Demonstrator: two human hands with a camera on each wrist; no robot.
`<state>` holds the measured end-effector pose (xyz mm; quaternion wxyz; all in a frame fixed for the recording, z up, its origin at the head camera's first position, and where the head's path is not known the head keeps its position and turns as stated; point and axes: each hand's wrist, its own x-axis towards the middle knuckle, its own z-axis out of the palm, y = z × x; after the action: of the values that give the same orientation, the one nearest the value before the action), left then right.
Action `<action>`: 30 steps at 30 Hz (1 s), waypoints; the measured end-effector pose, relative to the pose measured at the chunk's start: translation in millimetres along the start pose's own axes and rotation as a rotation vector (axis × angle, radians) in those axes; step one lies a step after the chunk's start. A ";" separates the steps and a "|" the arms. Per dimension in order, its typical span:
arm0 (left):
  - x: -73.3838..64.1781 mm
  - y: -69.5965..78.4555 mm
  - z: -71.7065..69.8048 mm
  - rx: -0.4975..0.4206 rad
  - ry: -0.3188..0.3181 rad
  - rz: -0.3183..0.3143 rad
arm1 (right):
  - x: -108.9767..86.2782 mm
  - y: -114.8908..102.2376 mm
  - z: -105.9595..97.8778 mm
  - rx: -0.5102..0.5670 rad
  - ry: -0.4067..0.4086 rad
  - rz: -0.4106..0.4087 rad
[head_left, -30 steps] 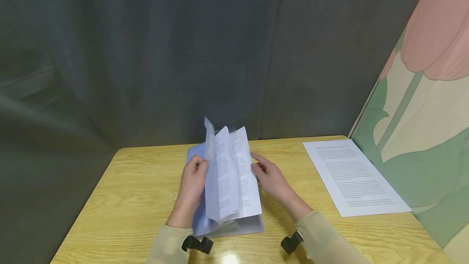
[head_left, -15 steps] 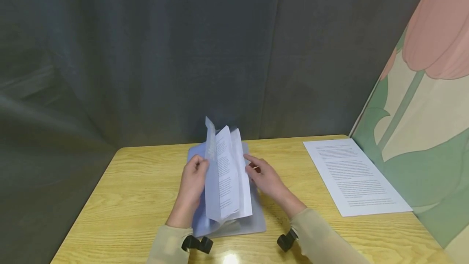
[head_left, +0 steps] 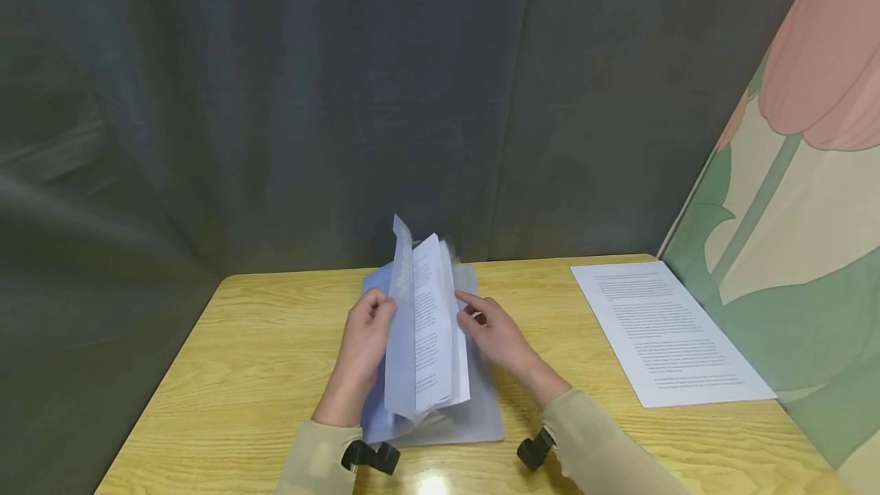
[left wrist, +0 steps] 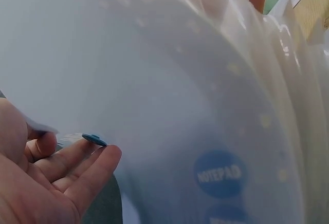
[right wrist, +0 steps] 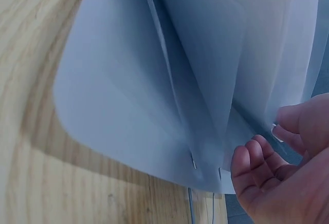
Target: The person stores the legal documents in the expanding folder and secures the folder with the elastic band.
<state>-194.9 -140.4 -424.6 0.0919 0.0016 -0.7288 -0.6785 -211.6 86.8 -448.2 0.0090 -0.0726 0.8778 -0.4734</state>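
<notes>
A translucent blue plastic folder (head_left: 486,411) lies on the table, its front cover (head_left: 400,361) raised and turned to the left. My left hand (head_left: 367,336) grips that cover by its left edge. In the left wrist view, a blue snap button (left wrist: 94,140) shows beside the fingers, and a round NOTEPAD label (left wrist: 221,174) is on the plastic. Printed sheets (head_left: 428,327) stand fanned behind the cover. At their right edge, my right hand (head_left: 498,336) pinches a leaf between thumb and forefinger. From the right wrist view, the plastic leaves (right wrist: 205,44) spread apart above the back cover.
A single printed sheet (head_left: 667,334) lies flat on the right of the wooden table (head_left: 275,342). Dark curtain (head_left: 344,98) hangs behind, and a flowered cloth (head_left: 811,289) borders the right side. Each wrist wears a small black camera mount (head_left: 371,457).
My right hand has moved left, bringing the right-hand sheets closer to the others. More of the back cover shows on the right. My left hand keeps its grip on the front cover.
</notes>
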 end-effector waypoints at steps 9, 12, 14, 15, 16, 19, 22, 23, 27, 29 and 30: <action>-0.1 -1.9 -1.3 -0.008 -0.002 0.008 | -0.1 -0.4 1.6 -0.005 -0.011 0.018; 0.7 -2.0 -1.4 -0.005 0.001 0.012 | 0.5 -0.7 1.2 -0.008 -0.005 0.014; 1.1 -1.7 -1.8 -0.008 0.003 0.009 | 1.0 -0.5 0.9 -0.008 0.001 0.011; 1.5 -1.9 -2.0 -0.009 0.004 0.008 | 1.2 -0.4 0.8 -0.007 0.002 0.012; 1.8 -1.6 -2.3 -0.008 0.005 0.006 | 1.3 -0.6 0.5 -0.007 0.003 0.013; 2.1 -0.6 -3.0 -0.014 0.007 0.003 | 0.8 -0.9 -0.8 -0.002 0.004 0.013; 1.6 0.7 -3.9 -0.027 0.006 0.008 | -0.9 -1.3 -4.1 0.008 0.016 -0.002; 1.5 0.9 -4.3 -0.033 0.008 0.009 | -1.5 -1.4 -5.7 0.012 0.025 -0.014; 1.8 0.2 -6.2 -0.048 0.013 0.008 | -4.0 -1.6 -12.9 0.031 0.065 -0.045; 2.2 -0.5 -7.0 -0.051 0.017 0.005 | -5.0 -1.5 -16.8 0.031 0.086 -0.067; 2.3 -0.7 -7.4 -0.052 0.017 0.004 | -5.5 -1.4 -18.8 0.033 0.094 -0.075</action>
<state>-196.3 -148.0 -424.6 0.0994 0.0034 -0.7100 -0.6971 -207.6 102.4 -437.0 -0.0487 -0.0828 0.8661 -0.4906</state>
